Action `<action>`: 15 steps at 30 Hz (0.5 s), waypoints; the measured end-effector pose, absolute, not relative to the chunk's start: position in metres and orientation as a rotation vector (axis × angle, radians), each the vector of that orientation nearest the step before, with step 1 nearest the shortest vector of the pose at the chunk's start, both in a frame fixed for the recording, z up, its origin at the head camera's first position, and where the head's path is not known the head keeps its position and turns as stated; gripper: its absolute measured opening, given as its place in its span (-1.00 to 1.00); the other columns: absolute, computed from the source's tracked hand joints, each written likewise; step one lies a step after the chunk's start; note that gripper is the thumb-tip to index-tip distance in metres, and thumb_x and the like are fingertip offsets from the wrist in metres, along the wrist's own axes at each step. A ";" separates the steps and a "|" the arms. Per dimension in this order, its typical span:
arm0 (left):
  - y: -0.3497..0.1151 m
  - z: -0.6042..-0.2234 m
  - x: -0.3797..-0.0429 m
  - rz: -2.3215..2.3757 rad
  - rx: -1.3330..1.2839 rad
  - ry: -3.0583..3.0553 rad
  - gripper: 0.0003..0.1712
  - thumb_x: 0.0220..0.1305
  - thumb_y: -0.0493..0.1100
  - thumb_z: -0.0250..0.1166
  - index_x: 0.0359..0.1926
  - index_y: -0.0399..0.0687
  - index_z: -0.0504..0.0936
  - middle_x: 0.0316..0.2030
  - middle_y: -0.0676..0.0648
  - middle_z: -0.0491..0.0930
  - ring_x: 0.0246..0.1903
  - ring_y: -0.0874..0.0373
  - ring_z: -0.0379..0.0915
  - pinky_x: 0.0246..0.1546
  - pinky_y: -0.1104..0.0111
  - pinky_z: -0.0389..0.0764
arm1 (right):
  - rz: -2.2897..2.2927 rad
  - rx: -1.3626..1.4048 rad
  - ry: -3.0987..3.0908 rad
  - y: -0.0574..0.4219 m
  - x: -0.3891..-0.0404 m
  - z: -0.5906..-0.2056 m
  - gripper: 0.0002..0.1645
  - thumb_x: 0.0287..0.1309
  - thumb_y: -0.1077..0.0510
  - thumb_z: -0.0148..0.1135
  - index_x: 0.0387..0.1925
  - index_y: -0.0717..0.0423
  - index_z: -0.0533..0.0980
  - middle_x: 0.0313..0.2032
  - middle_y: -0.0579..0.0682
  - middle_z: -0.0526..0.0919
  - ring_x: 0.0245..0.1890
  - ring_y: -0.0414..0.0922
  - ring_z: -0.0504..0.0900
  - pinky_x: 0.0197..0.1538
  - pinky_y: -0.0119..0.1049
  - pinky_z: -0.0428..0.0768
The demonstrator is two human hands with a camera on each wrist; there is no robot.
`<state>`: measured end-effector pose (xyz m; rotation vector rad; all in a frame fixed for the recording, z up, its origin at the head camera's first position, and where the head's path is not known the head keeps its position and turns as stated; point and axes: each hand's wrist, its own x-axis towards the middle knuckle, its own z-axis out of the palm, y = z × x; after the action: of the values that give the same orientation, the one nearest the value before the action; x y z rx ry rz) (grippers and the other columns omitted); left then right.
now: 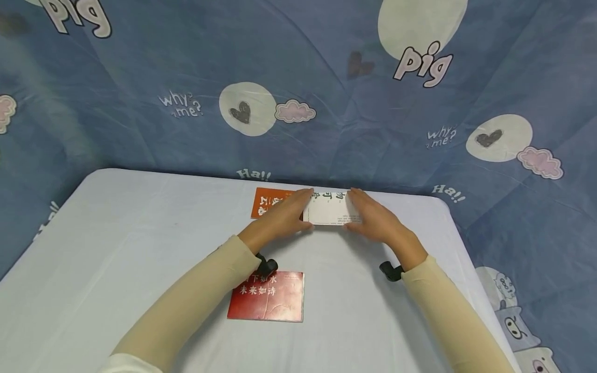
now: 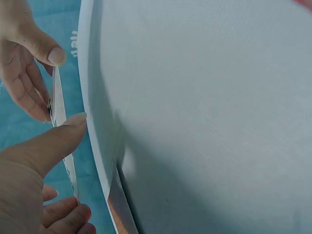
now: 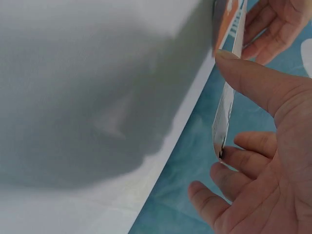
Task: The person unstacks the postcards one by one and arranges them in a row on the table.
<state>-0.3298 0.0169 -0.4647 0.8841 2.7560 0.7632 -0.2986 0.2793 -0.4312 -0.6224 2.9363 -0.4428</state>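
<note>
A thin white booklet point(image 1: 328, 211) with dark characters along its far edge is held by both hands near the far side of the table. My left hand point(image 1: 280, 220) pinches its left end, thumb on the near edge and fingers on the far one. My right hand point(image 1: 379, 218) grips the right end in the same way. Both wrist views show the booklet edge-on, raised off the white cloth. An orange booklet point(image 1: 266, 202) lies just left of it, partly hidden behind my left hand. Nearer me is a red booklet point(image 1: 272, 303) with white characters, its upper left corner covered by my left forearm.
A white cloth covers the table point(image 1: 154, 248), whose far edge runs just beyond the hands. Behind it hangs a blue printed curtain point(image 1: 326, 145), which also drops down at the right side. A dark wrist camera point(image 1: 391, 271) sits on the right wrist.
</note>
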 end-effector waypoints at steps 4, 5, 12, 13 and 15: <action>0.021 -0.468 -0.336 0.734 0.897 2.757 0.15 0.27 -0.02 0.55 0.64 -0.23 0.06 0.59 -0.21 0.13 0.56 -0.07 0.07 0.52 0.08 0.22 | -0.432 -0.584 2.917 0.282 -0.305 -0.433 0.12 0.22 0.11 0.52 0.58 0.42 0.08 0.57 0.35 0.11 0.59 0.23 0.07 0.58 0.09 0.11; 0.022 -0.469 -0.338 0.714 0.904 2.760 0.15 0.28 0.00 0.54 0.65 -0.22 0.05 0.60 -0.21 0.13 0.56 -0.07 0.08 0.52 0.07 0.22 | -0.429 -0.576 2.914 0.283 -0.307 -0.434 0.12 0.22 0.11 0.51 0.58 0.42 0.08 0.57 0.34 0.11 0.59 0.23 0.06 0.58 0.09 0.10; 0.026 -0.473 -0.347 0.660 0.917 2.746 0.16 0.28 0.05 0.54 0.65 -0.21 0.05 0.59 -0.20 0.14 0.55 -0.08 0.11 0.51 0.06 0.25 | -0.439 -0.522 2.894 0.286 -0.313 -0.440 0.12 0.24 0.09 0.50 0.59 0.40 0.07 0.59 0.33 0.08 0.60 0.21 0.05 0.59 0.09 0.08; 0.026 -0.473 -0.348 0.663 0.917 2.740 0.16 0.28 0.05 0.54 0.65 -0.21 0.05 0.59 -0.20 0.14 0.54 -0.08 0.12 0.50 0.06 0.26 | -0.446 -0.512 2.889 0.287 -0.314 -0.441 0.12 0.24 0.09 0.50 0.59 0.40 0.07 0.59 0.32 0.08 0.60 0.21 0.05 0.59 0.09 0.08; 0.028 -0.475 -0.350 0.677 0.916 2.729 0.15 0.28 0.06 0.54 0.65 -0.20 0.06 0.59 -0.19 0.14 0.54 -0.08 0.13 0.50 0.07 0.27 | -0.453 -0.494 2.881 0.288 -0.316 -0.444 0.13 0.24 0.08 0.51 0.59 0.39 0.07 0.59 0.31 0.07 0.60 0.20 0.04 0.60 0.07 0.07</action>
<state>-0.3499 0.0280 -0.4747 0.9163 2.7290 0.6766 -0.3159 0.2883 -0.4442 -0.4936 2.8815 -0.4534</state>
